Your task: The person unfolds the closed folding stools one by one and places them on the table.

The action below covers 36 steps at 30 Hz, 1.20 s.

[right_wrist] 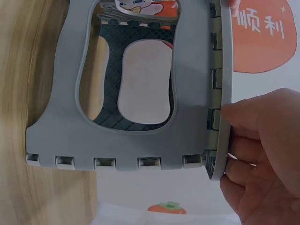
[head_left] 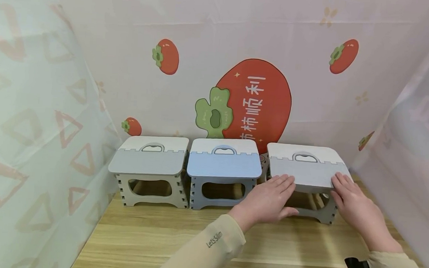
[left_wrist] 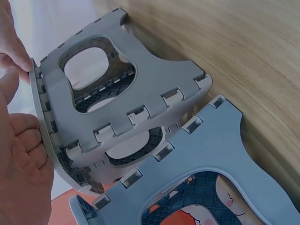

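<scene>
A grey folding step stool point(head_left: 308, 172) with a white back half and a carry handle stands unfolded at the right of the row. My left hand point(head_left: 269, 197) lies with straight fingers on its top, near the front left corner, thumb held apart below the edge. On the front right part of that top rests my right hand point(head_left: 359, 208), fingers extended. Its thumb touches the front edge in the right wrist view. Left of it stands a blue and white folding stool point(head_left: 224, 165), and beyond that a light grey and white one point(head_left: 148, 162).
All the stools stand on a wood-grain table point(head_left: 149, 232), backed by a white cloth point(head_left: 186, 107) printed with red persimmons. Pale patterned cloth hangs along both sides. A black strap piece point(head_left: 356, 266) shows by the right sleeve.
</scene>
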Tool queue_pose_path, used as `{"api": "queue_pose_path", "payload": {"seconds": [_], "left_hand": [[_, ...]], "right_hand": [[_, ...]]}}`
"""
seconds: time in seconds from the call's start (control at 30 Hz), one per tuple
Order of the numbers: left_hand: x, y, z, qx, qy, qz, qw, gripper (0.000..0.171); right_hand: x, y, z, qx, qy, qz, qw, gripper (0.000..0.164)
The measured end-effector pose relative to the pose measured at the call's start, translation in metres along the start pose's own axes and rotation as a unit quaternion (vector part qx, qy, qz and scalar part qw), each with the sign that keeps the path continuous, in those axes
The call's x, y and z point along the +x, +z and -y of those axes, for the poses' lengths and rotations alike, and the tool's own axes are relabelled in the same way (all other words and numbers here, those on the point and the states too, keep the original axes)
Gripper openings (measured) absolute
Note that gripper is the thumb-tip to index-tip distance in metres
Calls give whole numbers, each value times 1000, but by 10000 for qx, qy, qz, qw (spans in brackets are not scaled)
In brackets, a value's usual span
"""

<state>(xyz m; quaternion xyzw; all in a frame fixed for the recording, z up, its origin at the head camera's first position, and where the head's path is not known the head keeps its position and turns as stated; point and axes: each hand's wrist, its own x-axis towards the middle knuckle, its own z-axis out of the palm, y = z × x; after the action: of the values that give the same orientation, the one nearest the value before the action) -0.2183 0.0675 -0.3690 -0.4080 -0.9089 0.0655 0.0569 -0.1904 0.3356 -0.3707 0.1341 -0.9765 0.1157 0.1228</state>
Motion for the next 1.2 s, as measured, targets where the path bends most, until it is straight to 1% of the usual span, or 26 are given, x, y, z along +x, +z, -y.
{"api": "queue_pose_path", "payload": {"seconds": [0.13,0.33,0.53,0.67,0.8,1.2], "left_hand": [[2,1,0,24,-76,5,10000,77],[5,1,1,13,-255,27,9997,76],[5,0,2,27,-412,88,9991,77],[7,1,3,108,-448,78,9989,77],[8,1,2,142,-467,96,9988,77],[6,0,2,99,-594,91,9981,77]], "right_hand": [[4,1,-1,93,25,63,9999,53],[12,4,-1,155,-21,-14,9999,54],[20,5,0,284,39,175,9994,56],[22,7,1,318,13,201,9993,57],[22,9,1,355,-43,91,9993,56],[24,12,-1,488,-155,52,9987,56]]}}
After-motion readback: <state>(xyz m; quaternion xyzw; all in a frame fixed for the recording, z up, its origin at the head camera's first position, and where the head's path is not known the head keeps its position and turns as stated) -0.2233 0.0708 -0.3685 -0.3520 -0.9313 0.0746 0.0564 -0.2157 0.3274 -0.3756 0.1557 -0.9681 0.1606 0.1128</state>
